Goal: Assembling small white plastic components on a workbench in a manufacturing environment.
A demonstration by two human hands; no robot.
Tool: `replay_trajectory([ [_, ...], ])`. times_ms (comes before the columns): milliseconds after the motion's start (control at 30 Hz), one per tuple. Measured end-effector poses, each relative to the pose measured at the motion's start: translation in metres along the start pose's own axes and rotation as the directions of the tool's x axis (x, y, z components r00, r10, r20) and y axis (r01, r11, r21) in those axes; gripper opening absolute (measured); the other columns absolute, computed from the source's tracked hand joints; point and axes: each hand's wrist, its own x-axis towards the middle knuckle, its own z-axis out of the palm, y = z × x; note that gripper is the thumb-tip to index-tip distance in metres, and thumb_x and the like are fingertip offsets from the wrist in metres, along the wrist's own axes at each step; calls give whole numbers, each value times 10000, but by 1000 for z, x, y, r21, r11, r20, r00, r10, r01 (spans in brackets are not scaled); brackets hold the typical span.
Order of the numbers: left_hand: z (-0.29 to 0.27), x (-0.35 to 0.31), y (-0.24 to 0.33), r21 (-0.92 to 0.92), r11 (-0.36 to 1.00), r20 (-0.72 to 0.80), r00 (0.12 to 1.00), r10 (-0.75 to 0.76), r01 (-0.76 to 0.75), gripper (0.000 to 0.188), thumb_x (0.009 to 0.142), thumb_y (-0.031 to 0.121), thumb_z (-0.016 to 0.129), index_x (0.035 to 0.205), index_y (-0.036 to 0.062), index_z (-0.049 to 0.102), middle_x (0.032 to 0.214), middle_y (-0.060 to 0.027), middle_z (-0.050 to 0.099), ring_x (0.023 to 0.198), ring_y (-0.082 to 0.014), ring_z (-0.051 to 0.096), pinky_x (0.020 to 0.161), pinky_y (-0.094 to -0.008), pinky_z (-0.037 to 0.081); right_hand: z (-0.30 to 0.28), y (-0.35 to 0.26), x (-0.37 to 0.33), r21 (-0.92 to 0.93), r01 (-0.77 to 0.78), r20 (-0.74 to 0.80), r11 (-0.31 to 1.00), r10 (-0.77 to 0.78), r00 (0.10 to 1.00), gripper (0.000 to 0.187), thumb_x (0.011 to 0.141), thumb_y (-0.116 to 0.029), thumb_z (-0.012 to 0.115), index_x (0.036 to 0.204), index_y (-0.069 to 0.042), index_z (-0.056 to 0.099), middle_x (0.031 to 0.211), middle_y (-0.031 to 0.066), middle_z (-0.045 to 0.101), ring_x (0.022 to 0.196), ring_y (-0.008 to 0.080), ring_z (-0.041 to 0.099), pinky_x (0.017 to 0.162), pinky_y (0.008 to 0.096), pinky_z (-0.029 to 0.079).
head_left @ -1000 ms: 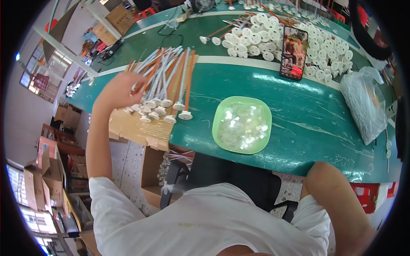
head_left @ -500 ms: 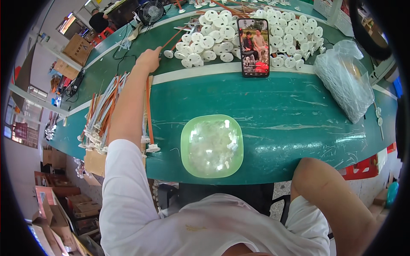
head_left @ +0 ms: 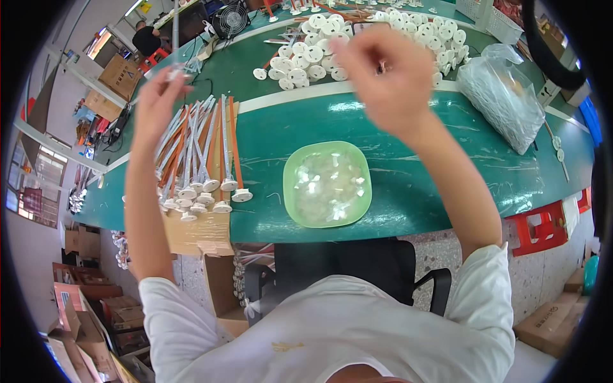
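Observation:
Raised over the table's left side, my left hand is closed on a thin grey strip, which stands upright with a white piece at my fingertips. My right hand is up in front of the phone, covering most of it. Its fingers look curled but are smeared by motion, so I cannot tell whether they hold anything. Grey and orange strips with white round ends lie on cardboard below my left hand. A green bowl of small clear, shiny pieces sits between my forearms.
Many white discs are heaped across the far side, partly behind my right hand. A clear plastic bag lies at the right. A black chair stands at the near edge. A person sits at the far left near a fan.
My left hand has come back from the far strips, lifting a grey strip. My right hand has risen from the near edge to before the phone. The view has shifted.

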Motion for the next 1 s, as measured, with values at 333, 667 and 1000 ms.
replay_trajectory([
  [333, 181, -98, 67, -937, 78, 349, 893, 285, 341, 398, 1072, 204, 487, 1441, 70, 420, 1401, -139, 541, 1263, -223, 549, 1034, -431, 473, 40, 20, -67, -46, 225, 36, 973, -224, 974, 369, 657, -52, 847, 1013, -46, 753, 1015, 100, 714, 839, 232, 688, 644, 312, 558],
  [667, 186, -105, 34, -932, 299, 300, 898, 322, 204, 374, 968, -23, 614, 1336, -66, 566, 1239, -132, 665, 1144, -200, 635, 999, -343, 514, 33, 13, -77, -119, 386, 207, 915, -357, 911, 338, 633, 3, 808, 964, 2, 743, 937, 117, 746, 722, 244, 722, 614, 323, 587],
  [1000, 182, -102, 27, -909, 343, 343, 893, 293, 236, 374, 962, 16, 648, 1326, -51, 594, 1247, -140, 674, 1145, -186, 638, 1003, -343, 515, 34, 9, -78, -144, 360, 219, 922, -325, 920, 256, 696, 25, 767, 950, 8, 738, 914, 115, 749, 726, 248, 731, 621, 315, 594],
])
